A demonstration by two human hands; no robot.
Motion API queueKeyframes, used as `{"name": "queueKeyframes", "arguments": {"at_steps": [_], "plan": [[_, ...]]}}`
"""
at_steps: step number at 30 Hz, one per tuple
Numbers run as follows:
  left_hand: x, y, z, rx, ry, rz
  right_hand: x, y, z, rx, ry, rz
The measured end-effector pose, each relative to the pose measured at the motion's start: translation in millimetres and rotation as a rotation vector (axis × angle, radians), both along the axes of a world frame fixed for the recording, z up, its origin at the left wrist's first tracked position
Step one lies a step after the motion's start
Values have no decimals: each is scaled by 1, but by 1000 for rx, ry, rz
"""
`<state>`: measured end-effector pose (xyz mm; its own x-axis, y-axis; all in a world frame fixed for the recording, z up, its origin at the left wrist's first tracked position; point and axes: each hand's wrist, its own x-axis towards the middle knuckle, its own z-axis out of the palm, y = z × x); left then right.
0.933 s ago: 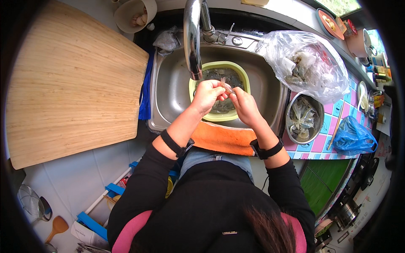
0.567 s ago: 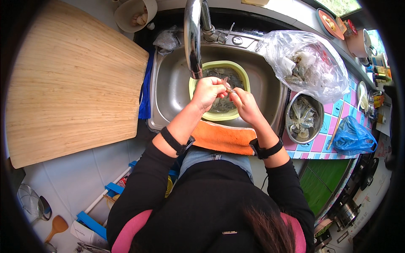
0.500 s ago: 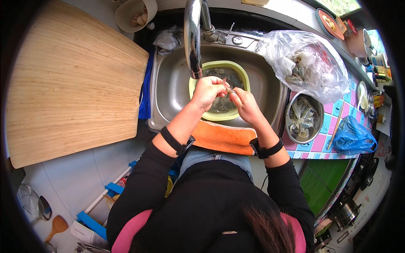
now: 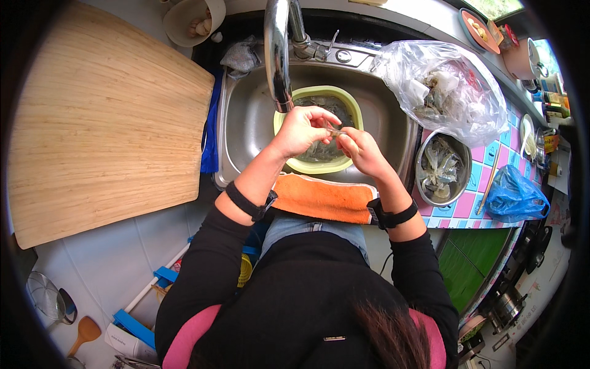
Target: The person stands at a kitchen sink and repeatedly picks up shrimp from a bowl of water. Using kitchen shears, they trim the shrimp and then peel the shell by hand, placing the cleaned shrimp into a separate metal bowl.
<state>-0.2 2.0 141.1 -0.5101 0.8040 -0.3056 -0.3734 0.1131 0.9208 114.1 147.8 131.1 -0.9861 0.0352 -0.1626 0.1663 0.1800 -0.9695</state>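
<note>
Over a yellow-green basin [image 4: 319, 166] in the sink, my left hand [image 4: 299, 131] pinches a small greyish shrimp [image 4: 332, 130]. From the other side my right hand [image 4: 364, 150] grips the same shrimp with thumb and forefinger, the fingertips of both hands almost meeting. Part of the shrimp is hidden by my fingers. Below the hands, the basin holds more grey shrimp in water. A metal bowl [image 4: 420, 175] of shrimp stands on the counter, to the right of my right hand.
The tap [image 4: 278, 61] arches close above my left hand. An orange towel [image 4: 326, 198] lies along the sink's front edge. A large wooden board [image 4: 114, 123] is at left. A clear plastic bag [image 4: 467, 80] of shell scraps and a blue bag [image 4: 513, 195] are at right.
Both hands stay over the basin with the shrimp between them. My left fingers have spread a little and my right hand has turned slightly. The whole view has shifted a little.
</note>
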Motion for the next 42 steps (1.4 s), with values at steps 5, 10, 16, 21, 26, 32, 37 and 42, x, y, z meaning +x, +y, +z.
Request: {"name": "queueKeyframes", "arguments": {"at_steps": [5,10,16,21,26,32,37,42], "plan": [[1,-1,2,-16,-36,-16,0,1,0,-22,-10,18],[2,0,3,-30,-16,7,1,0,1,-44,-37,14],[3,4,-1,-80,47,40,2,-2,5,-31,-81,16],[4,9,-4,-97,26,92,5,-6,3,-175,-73,-19],[2,11,-5,-90,14,82,9,-9,-5,-529,-106,-67],[-1,14,-13,-7,-29,156,5,-13,-15,-785,-140,-128],[-7,13,-23,-9,-46,203,7,-16,-25,-746,-174,-143],[-22,10,-66,-298,213,220,0,-4,-62,-330,-269,-205]]}}
